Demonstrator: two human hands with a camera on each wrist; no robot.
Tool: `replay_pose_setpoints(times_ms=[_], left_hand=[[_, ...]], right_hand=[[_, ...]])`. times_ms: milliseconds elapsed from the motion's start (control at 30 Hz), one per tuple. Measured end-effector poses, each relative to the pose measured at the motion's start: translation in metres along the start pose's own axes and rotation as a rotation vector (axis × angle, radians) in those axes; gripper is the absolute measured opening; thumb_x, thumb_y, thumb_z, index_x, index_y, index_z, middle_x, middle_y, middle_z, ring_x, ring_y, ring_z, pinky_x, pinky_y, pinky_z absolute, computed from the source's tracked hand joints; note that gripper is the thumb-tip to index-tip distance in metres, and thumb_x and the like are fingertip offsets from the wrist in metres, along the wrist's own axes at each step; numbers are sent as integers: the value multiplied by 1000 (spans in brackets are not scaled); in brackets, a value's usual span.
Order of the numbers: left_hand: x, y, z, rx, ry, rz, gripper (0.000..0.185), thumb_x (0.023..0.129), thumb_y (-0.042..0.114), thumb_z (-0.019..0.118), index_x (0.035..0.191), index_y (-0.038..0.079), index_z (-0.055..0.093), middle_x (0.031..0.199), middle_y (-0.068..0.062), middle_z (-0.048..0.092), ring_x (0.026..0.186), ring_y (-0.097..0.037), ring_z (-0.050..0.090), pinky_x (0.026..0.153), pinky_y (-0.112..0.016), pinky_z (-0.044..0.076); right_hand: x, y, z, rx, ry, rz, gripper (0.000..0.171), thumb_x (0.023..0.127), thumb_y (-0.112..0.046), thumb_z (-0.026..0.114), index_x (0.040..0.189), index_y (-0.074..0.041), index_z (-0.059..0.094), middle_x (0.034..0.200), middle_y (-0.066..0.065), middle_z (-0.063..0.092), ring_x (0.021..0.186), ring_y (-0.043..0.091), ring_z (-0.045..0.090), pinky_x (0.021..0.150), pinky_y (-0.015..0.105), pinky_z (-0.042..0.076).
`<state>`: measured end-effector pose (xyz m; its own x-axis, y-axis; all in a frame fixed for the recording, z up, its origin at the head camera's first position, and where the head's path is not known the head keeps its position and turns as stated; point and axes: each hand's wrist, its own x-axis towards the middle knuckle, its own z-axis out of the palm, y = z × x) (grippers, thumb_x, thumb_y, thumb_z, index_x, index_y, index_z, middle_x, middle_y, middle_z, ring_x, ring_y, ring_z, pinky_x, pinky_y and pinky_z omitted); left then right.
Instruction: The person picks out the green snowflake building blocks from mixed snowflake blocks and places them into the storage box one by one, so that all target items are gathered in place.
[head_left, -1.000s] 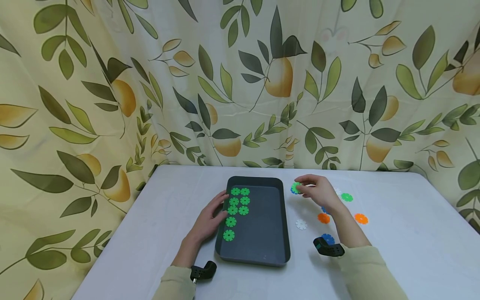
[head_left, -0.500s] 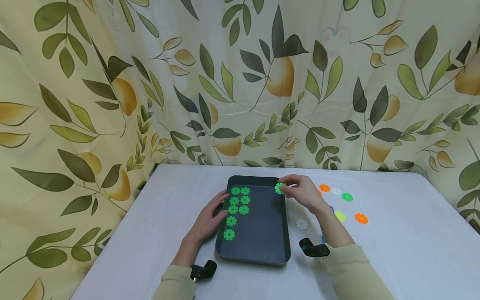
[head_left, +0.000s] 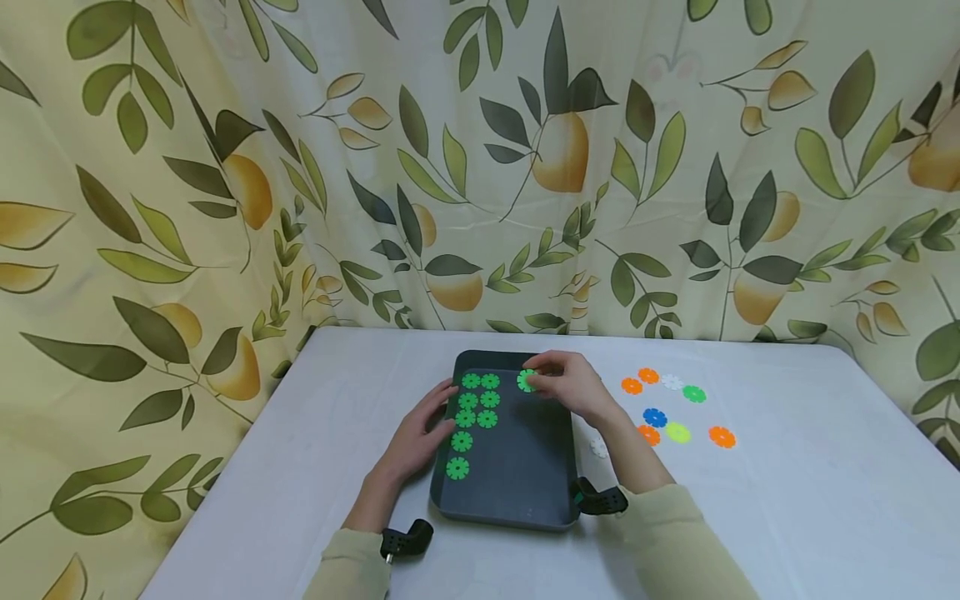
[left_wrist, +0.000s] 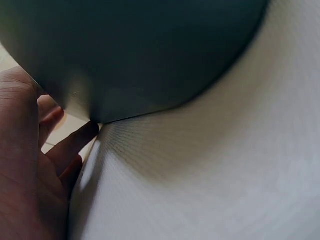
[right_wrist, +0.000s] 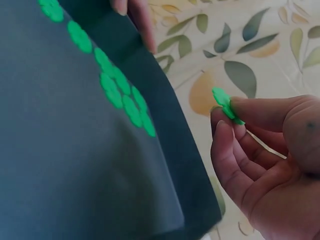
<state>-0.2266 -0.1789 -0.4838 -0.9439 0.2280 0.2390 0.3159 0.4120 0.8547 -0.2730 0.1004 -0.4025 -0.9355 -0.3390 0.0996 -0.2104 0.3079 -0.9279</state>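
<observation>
A dark grey tray (head_left: pixel 540 492) lies on the white table and holds several green flower-shaped discs (head_left: pixel 477 402) in two columns on its left side. My right hand (head_left: pixel 570 385) hovers over the tray's far end and pinches one green disc (head_left: pixel 527 381) between thumb and forefinger; the right wrist view shows that green disc (right_wrist: pixel 226 104) at my fingertips above the tray (right_wrist: pixel 75 165). My left hand (head_left: pixel 420 433) rests with straight fingers against the tray's left rim; the left wrist view shows its fingers (left_wrist: pixel 70 147) touching the tray's wall (left_wrist: pixel 135 55).
Loose discs lie on the table right of the tray: orange ones (head_left: pixel 632 385), a blue one (head_left: pixel 655 417), a lime one (head_left: pixel 678 432), a green one (head_left: pixel 693 393) and white ones (head_left: pixel 672 382). A leaf-patterned curtain (head_left: pixel 480 167) closes off the back and left.
My right hand has carried a green disc leftward from the table beside the tray to above the tray's far end. The left hand has stayed on the rim.
</observation>
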Motion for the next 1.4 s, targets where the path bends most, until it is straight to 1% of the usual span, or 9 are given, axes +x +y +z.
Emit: replay_pose_setpoints(times_ms=[100, 367, 500, 700, 900, 1067, 1233, 1400], left_hand=[[0, 0, 0, -2, -1, 2, 51, 98, 11, 59, 149, 9, 51, 162, -2, 34, 145, -28, 36, 118, -53, 26], [-1, 0, 0, -13, -2, 7, 51, 98, 11, 59, 148, 8, 51, 162, -3, 34, 144, -29, 37, 118, -53, 26], [0, -1, 0, -13, 0, 14, 52, 98, 10, 59, 149, 8, 50, 162, -4, 34, 143, -30, 39, 118, -52, 27], [0, -1, -1, -4, -2, 7, 52, 98, 11, 59, 149, 9, 50, 162, -3, 34, 143, -29, 39, 118, -52, 27], [0, -2, -1, -5, -4, 9, 51, 98, 10, 60, 149, 10, 51, 162, -2, 34, 142, -29, 40, 118, -53, 28], [0, -3, -1, -5, -8, 10, 51, 99, 11, 60, 149, 11, 51, 162, -1, 34, 142, -29, 41, 118, -54, 27], [0, -1, -1, 4, -7, 8, 51, 99, 12, 60, 149, 11, 51, 162, -1, 34, 142, -29, 41, 117, -54, 28], [0, -1, -1, 5, -7, 8, 51, 99, 12, 59, 149, 11, 51, 161, -1, 34, 141, -29, 42, 117, -54, 28]], right_hand=[[1, -1, 8, 4, -32, 9, 28, 93, -5, 69, 117, 10, 67, 100, 15, 65, 84, 24, 63, 80, 37, 61], [-2, 2, 24, -25, -99, 30, 22, 93, -3, 67, 113, 6, 70, 95, 12, 64, 79, 24, 64, 75, 34, 61], [-2, 3, 29, -50, -156, 11, 24, 94, -4, 67, 115, 7, 70, 97, 11, 64, 76, 24, 66, 73, 34, 60], [-1, 1, 36, -42, -195, -33, 24, 93, -3, 68, 113, 9, 69, 95, 13, 65, 75, 25, 66, 74, 42, 61], [3, -1, 44, -61, -235, -38, 24, 93, -1, 67, 113, 11, 68, 88, 9, 66, 74, 25, 67, 72, 39, 62], [6, 2, 50, -74, -263, -15, 23, 92, 1, 68, 113, 11, 68, 86, 10, 65, 70, 22, 67, 70, 40, 61], [8, 4, 54, -98, -297, 22, 22, 93, 0, 68, 113, 8, 69, 85, 7, 66, 70, 20, 67, 69, 35, 60], [8, 6, 55, -110, -351, 60, 21, 93, -2, 68, 113, 6, 70, 86, 5, 68, 71, 19, 68, 73, 32, 59]])
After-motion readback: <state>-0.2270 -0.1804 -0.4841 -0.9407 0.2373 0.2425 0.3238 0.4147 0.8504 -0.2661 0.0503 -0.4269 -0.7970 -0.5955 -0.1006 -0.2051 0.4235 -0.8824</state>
